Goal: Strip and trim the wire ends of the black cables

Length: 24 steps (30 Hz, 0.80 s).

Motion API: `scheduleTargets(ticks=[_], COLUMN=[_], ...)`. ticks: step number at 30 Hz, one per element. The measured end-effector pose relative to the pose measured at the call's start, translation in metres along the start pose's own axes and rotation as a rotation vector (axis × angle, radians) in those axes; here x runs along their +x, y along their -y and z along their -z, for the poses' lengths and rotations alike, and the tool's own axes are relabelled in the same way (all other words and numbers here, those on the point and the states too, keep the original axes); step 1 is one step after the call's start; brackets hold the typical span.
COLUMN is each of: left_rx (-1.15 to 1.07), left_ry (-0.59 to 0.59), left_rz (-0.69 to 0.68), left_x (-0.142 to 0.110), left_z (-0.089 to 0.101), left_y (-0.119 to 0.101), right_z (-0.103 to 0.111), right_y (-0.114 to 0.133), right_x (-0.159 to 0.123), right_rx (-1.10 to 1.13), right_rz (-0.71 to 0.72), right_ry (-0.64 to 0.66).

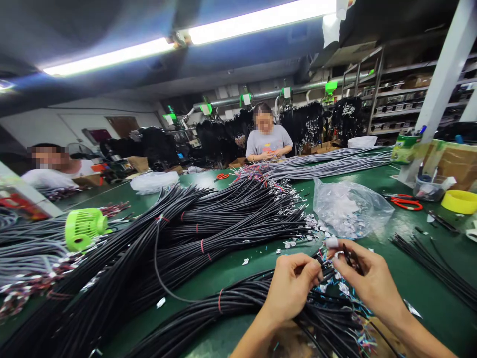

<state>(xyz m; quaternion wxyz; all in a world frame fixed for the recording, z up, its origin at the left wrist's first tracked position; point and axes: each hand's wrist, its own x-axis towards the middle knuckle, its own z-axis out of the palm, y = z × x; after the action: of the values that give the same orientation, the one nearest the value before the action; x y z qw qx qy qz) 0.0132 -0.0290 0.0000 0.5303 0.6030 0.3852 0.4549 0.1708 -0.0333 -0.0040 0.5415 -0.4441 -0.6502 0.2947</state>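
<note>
My left hand is closed in a pinch on a black cable, whose stripped end with thin coloured wires points toward my right hand. Most of that cable is hidden behind my fingers. Just to the right, my right hand is closed around a small dark metal tool, apparently a pair of snips; its exact kind is partly covered. White tape wraps one fingertip of this hand. Beneath both hands lies a bundle of black cables tied with a red band, its coloured wire ends fanned out at the right.
Large black cable bundles cover the table's middle and left. A clear plastic bag of scraps, red-handled scissors, a yellow tape roll and loose black cables lie right. A green fan stands left. A co-worker works opposite.
</note>
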Motion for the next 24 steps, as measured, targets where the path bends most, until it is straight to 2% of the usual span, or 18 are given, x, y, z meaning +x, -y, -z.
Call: scheduleTargets(ticks=[4, 9, 13, 15, 20, 22, 24], left_rx=[0.010, 0.097, 0.140, 0.185, 0.344, 0.400, 0.491], left_ry=[0.001, -0.063, -0.023, -0.005, -0.089, -0.079, -0.034], left_rz=[-0.001, -0.017, -0.019, -0.027, -0.092, -0.125, -0.100], left_x=[-0.001, -0.001, 0.001, 0.002, 0.004, 0.006, 0.010], left_z=[-0.001, -0.003, -0.002, -0.001, -0.001, 0.000, 0.003], left_y=[0.001, 0.005, 0.003, 0.003, 0.007, 0.012, 0.017], right_z=[0.000, 0.000, 0.003, 0.004, 0.008, 0.011, 0.016], right_y=[-0.001, -0.003, -0.002, -0.003, -0.008, -0.007, -0.005], right_x=[0.000, 0.002, 0.007, 0.008, 0.003, 0.003, 0.007], right_rx=[0.236, 0.272, 0.281, 0.223, -0.027, -0.108, -0.149], right_rz=[-0.144, -0.208, -0.308, -0.264, -0.042, 0.010, 0.038], right_ry=[0.086, 0.010, 0.124, 0.136, -0.003, 0.003, 0.027])
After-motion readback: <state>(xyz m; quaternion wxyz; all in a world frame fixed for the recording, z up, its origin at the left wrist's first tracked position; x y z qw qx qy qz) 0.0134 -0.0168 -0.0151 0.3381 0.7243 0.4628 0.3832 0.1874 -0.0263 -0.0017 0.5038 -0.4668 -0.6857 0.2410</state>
